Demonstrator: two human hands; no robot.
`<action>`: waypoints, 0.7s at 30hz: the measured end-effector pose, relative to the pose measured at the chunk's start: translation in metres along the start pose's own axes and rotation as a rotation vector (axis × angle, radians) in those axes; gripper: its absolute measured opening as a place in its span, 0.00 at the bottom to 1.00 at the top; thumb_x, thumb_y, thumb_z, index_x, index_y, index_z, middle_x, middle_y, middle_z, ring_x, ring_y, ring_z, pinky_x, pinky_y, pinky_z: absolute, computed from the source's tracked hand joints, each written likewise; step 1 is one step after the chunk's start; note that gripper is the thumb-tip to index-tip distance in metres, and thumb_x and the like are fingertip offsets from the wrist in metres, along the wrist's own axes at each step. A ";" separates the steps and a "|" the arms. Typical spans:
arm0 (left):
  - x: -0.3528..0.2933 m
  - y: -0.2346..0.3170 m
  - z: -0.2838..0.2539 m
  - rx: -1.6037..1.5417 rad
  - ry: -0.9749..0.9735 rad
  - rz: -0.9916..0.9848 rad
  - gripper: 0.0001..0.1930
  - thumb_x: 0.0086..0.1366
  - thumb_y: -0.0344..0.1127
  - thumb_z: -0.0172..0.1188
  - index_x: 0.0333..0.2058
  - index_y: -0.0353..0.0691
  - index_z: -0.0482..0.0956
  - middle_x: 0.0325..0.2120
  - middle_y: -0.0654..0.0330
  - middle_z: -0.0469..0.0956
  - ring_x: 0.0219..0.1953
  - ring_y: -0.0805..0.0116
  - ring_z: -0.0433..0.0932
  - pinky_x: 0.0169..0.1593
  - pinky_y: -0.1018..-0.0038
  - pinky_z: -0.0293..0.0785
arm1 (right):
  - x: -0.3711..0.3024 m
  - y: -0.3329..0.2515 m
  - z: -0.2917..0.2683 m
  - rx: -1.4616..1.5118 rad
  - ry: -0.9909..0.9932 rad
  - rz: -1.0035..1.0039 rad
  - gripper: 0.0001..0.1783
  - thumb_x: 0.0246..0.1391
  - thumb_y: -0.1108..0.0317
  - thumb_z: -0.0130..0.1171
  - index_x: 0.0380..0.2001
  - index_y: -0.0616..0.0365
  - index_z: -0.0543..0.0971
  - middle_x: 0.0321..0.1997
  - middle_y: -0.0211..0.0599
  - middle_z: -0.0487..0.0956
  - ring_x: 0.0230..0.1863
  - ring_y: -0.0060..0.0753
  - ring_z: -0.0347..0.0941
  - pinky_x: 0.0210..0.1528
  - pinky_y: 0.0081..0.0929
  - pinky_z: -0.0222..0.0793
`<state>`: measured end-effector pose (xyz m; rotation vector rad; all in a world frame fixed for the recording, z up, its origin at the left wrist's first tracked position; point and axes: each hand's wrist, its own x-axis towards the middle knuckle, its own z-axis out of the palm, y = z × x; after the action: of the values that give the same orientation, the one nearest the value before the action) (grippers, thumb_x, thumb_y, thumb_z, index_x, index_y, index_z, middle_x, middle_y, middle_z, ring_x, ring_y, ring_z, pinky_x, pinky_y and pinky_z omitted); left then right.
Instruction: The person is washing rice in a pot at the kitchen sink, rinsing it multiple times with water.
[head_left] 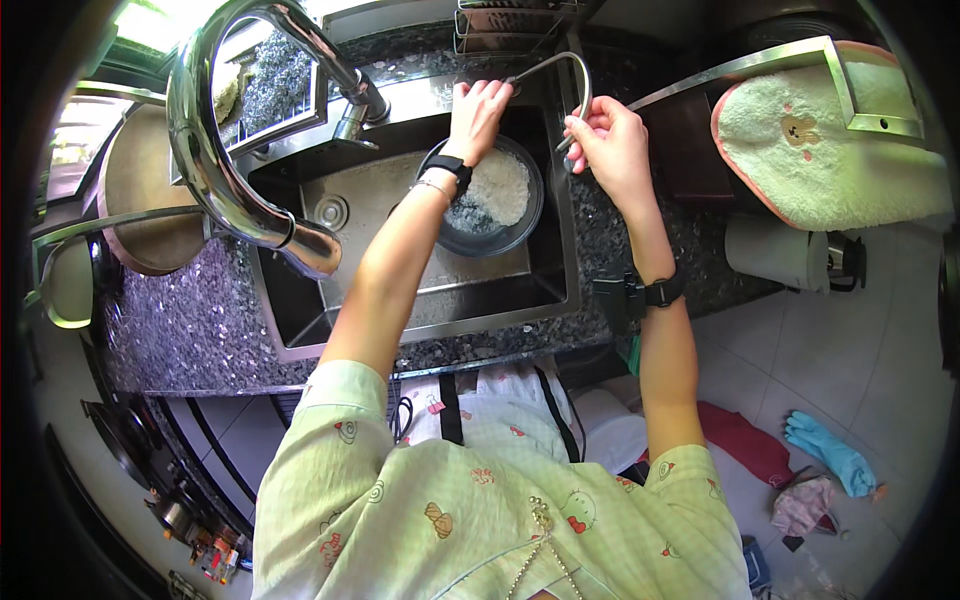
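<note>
A slim curved metal tap (562,60) rises at the back right of the sink. My left hand (478,118) reaches over the sink, with its fingers closed around the tap's base, where a lever may sit hidden beneath them. The fingers of my right hand (612,145) pinch the downturned end of the tap's spout, right of the sink. Below my left wrist, a dark round pot (535,205) stands in the sink. It contains white rice (500,190), and some water seems to show at its lower left.
The steel sink (345,270) is set in a speckled dark counter (180,330). A large chrome faucet (185,130) arches over its left side. A cream towel (830,140) hangs from a metal bar at right. Blue rubber gloves (830,450) lie on the floor.
</note>
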<state>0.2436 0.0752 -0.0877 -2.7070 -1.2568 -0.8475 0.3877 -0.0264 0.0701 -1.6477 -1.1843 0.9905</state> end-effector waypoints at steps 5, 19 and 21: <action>-0.077 -0.018 -0.018 -0.414 -0.058 -0.391 0.30 0.50 0.35 0.63 0.51 0.31 0.60 0.41 0.45 0.71 0.45 0.49 0.69 0.49 0.62 0.66 | 0.002 0.013 -0.003 0.156 -0.059 0.006 0.05 0.49 0.76 0.55 0.26 0.66 0.71 0.21 0.35 0.75 0.17 0.17 0.71 0.13 0.15 0.66; -0.255 -0.026 -0.039 -1.347 -0.339 -1.682 0.17 0.44 0.20 0.46 0.36 0.31 0.73 0.19 0.60 0.71 0.14 0.72 0.67 0.13 0.78 0.60 | -0.008 0.022 -0.004 0.115 -0.024 0.021 0.03 0.50 0.76 0.55 0.26 0.64 0.71 0.21 0.33 0.75 0.17 0.16 0.70 0.15 0.13 0.66; -0.299 -0.058 -0.013 -1.240 -0.488 -1.527 0.15 0.46 0.18 0.45 0.36 0.27 0.72 0.25 0.53 0.75 0.25 0.62 0.76 0.26 0.68 0.76 | -0.007 0.011 0.008 0.151 -0.052 -0.022 0.04 0.50 0.76 0.55 0.26 0.64 0.71 0.21 0.32 0.75 0.17 0.15 0.70 0.15 0.13 0.66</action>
<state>0.0401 -0.0977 -0.2352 -1.7633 -4.1671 -1.2417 0.3820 -0.0333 0.0581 -1.4957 -1.1303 1.0875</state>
